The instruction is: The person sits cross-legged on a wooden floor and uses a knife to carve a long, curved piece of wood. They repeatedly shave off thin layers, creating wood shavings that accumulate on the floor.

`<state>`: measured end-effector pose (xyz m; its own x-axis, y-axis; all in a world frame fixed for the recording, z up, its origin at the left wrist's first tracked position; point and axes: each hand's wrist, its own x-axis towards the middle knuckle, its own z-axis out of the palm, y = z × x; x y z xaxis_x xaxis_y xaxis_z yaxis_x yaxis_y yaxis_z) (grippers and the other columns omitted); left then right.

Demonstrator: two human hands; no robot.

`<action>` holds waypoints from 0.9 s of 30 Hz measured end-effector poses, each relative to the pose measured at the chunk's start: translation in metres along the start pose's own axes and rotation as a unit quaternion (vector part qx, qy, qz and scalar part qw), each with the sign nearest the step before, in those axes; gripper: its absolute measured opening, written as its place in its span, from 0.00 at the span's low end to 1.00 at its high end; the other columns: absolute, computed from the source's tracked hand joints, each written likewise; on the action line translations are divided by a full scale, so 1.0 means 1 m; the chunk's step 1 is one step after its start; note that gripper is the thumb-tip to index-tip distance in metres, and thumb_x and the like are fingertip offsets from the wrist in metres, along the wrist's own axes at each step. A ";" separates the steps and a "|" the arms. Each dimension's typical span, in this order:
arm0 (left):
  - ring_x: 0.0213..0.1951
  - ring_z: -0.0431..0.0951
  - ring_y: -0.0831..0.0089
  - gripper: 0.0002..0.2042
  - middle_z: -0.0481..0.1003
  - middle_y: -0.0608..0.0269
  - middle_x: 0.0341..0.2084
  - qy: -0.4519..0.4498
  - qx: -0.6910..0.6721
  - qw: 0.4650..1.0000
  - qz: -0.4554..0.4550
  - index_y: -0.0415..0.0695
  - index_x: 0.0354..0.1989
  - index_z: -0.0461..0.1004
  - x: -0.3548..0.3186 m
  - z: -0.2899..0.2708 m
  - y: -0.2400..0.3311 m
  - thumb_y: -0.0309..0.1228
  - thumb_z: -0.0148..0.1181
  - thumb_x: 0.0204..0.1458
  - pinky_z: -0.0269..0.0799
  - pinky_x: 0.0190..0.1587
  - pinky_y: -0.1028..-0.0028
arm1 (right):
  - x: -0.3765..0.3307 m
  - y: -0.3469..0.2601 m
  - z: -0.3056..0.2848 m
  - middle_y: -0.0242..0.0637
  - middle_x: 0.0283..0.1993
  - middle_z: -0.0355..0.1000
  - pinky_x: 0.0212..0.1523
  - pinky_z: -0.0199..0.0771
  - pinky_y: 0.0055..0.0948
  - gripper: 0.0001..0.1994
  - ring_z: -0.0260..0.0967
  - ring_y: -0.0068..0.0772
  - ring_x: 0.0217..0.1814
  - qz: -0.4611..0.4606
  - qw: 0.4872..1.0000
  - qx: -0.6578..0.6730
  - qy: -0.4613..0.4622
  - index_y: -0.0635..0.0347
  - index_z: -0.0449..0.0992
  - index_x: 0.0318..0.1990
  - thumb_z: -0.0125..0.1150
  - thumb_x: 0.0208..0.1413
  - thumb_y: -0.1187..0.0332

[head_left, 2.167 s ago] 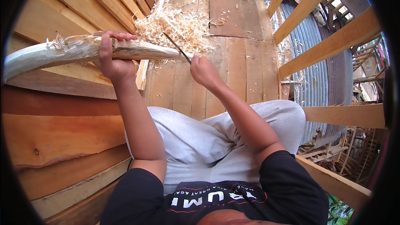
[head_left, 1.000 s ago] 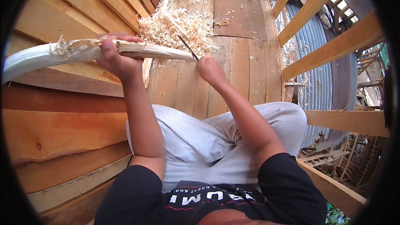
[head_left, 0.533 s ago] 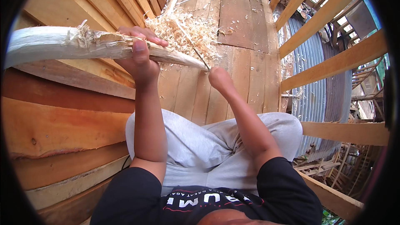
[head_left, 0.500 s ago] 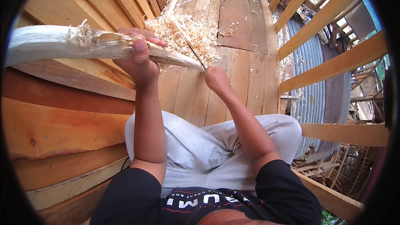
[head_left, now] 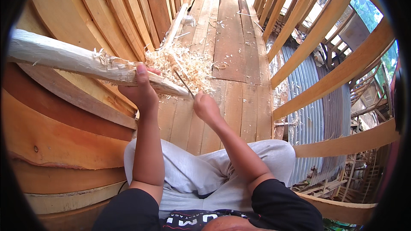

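Observation:
A long, pale wooden pole, stripped of bark and rough near its middle, reaches in from the left. My left hand is closed around it close to its narrower right end, thumb on top. My right hand is wrapped round the handle of a thin-bladed knife; the handle itself is hidden in the fist. The blade slants up and left from the fist, beside the tip of the pole. Whether its edge touches the wood I cannot tell. Frayed curls cling to the pole left of my left hand.
Wood shavings lie heaped on the plank floor beyond the pole. Upright boards line the left side. A slatted wooden railing runs along the right, with corrugated metal sheets below it. My crossed legs are close in front.
The view has tilted up, so the floor and shavings appear lower. Both hands keep their grips; the knife stays by the pole's tip.

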<state>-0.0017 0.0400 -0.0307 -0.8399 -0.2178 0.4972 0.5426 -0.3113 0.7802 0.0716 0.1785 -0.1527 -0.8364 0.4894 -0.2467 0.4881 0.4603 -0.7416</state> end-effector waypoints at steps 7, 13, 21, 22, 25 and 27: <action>0.24 0.77 0.71 0.19 0.76 0.55 0.24 0.095 0.015 0.995 -0.015 0.31 0.45 0.66 0.012 0.005 0.005 0.35 0.62 0.55 0.74 0.29 0.74 | -0.017 -0.008 0.011 0.62 0.39 0.75 0.44 0.71 0.48 0.29 0.73 0.63 0.43 -0.090 0.994 0.049 0.032 0.71 0.70 0.53 0.50 0.62 0.48; 0.39 0.76 0.70 0.28 0.68 0.46 0.45 0.185 0.049 0.981 0.040 0.30 0.55 0.55 0.019 -0.005 0.002 0.33 0.62 0.55 0.75 0.34 0.76 | -0.005 0.007 0.030 0.54 0.36 0.73 0.41 0.71 0.41 0.27 0.72 0.53 0.39 -0.148 0.987 0.068 0.019 0.58 0.66 0.63 0.58 0.59 0.57; 0.55 0.64 0.57 0.30 0.57 0.46 0.54 0.295 0.362 0.825 0.317 0.37 0.56 0.50 0.022 -0.030 0.027 0.27 0.63 0.51 0.63 0.58 0.61 | 0.002 0.012 0.039 0.50 0.21 0.64 0.31 0.67 0.33 0.25 0.63 0.35 0.22 -0.158 0.985 0.064 0.028 0.58 0.65 0.63 0.57 0.60 0.59; 0.55 0.64 0.57 0.28 0.58 0.46 0.55 0.306 0.407 0.766 0.392 0.39 0.55 0.52 0.023 -0.033 0.054 0.26 0.63 0.49 0.62 0.59 0.59 | 0.000 0.008 0.038 0.50 0.20 0.63 0.31 0.67 0.33 0.25 0.62 0.34 0.22 -0.161 0.984 0.068 0.020 0.58 0.65 0.63 0.57 0.60 0.59; 0.55 0.65 0.58 0.15 0.63 0.46 0.53 0.087 0.140 0.872 0.462 0.39 0.50 0.61 0.034 -0.039 0.102 0.26 0.53 0.55 0.60 0.60 0.58 | -0.002 0.008 0.031 0.51 0.23 0.66 0.33 0.68 0.35 0.26 0.66 0.39 0.26 -0.151 0.987 0.061 0.003 0.59 0.64 0.64 0.56 0.60 0.59; 0.57 0.65 0.58 0.12 0.65 0.48 0.54 0.010 0.016 0.917 0.398 0.39 0.49 0.64 0.025 -0.024 0.130 0.28 0.48 0.58 0.61 0.59 0.57 | -0.003 0.001 0.028 0.55 0.30 0.74 0.39 0.71 0.40 0.28 0.75 0.52 0.34 -0.144 0.989 0.042 -0.020 0.61 0.62 0.65 0.55 0.60 0.59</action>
<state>0.0478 -0.0286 0.0742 -0.1766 -0.3812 0.9075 0.9828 -0.0184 0.1835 0.0676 0.1572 -0.1700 -0.9476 0.3168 -0.0418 0.2078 0.5115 -0.8338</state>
